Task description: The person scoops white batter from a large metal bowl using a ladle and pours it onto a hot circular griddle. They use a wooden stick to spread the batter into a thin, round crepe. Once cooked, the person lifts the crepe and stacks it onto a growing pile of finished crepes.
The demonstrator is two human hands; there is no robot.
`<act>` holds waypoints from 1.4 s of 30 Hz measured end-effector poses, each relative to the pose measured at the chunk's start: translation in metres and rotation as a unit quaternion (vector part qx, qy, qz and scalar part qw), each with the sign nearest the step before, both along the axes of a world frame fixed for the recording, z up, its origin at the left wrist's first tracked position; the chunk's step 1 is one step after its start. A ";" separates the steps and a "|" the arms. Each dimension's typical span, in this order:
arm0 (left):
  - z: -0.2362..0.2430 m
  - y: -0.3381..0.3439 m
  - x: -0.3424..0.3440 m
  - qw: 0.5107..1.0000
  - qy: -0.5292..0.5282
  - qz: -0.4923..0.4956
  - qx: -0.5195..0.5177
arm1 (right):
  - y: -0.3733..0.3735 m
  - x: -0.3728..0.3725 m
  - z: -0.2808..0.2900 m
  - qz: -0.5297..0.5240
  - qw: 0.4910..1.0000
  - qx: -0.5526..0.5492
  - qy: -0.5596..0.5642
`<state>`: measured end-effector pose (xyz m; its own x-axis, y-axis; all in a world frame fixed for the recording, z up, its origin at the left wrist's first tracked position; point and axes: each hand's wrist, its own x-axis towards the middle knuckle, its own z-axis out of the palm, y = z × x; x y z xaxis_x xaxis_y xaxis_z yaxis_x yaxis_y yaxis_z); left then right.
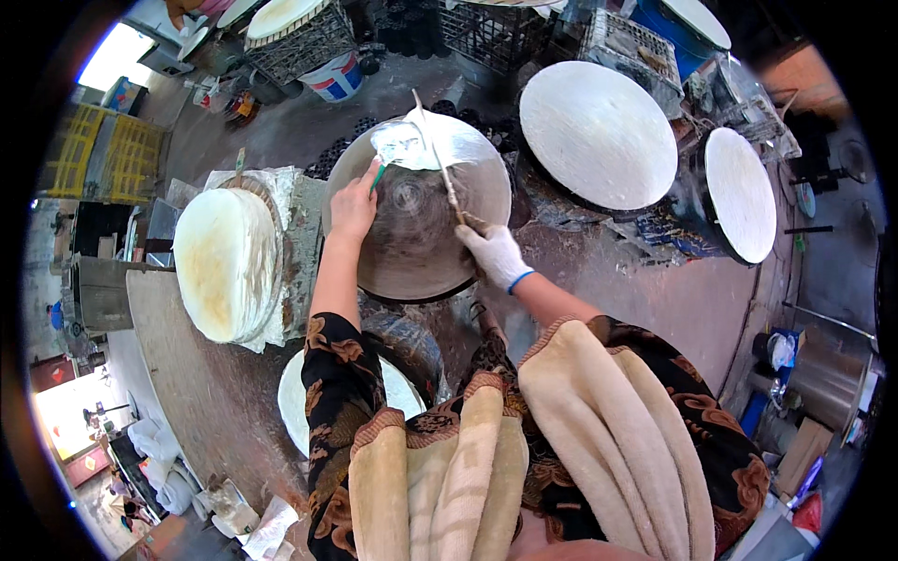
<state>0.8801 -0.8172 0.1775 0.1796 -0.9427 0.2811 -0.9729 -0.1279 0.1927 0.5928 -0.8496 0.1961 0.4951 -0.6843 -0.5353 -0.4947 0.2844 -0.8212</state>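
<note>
In front of me is a round grey pan (412, 252), its bare surface streaked in rings. A glossy white sheet (449, 140) covers its far part, wrinkled and raised at the left. My bare left hand (355, 206) is closed around a thin green-handled tool (378, 176), its tip by the sheet's wrinkled edge; the tool's working end is hard to make out. My right hand (491, 254), in a white glove, grips the near end of a long thin stick (435, 150). That stick slants away across the pan and the white sheet, its far end past the rim.
At the left a thick stack of round white sheets (220, 266) lies on a board. Large white discs (599, 136) stand to the right, another (739, 196) farther out. A white disc (295, 402) sits below my left arm. Crates (304, 51) and a bucket (334, 77) stand behind.
</note>
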 end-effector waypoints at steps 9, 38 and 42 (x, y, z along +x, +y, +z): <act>-0.009 0.047 0.016 0.990 0.045 0.129 0.019 | 0.013 -0.027 0.022 -0.060 0.998 -0.014 -0.024; -0.011 0.120 -0.037 0.948 0.032 0.316 0.010 | -0.029 0.011 -0.014 0.245 0.963 -0.022 -0.113; -0.010 0.160 -0.052 0.930 0.043 0.366 0.014 | -0.085 -0.008 -0.004 0.285 0.952 0.058 -0.093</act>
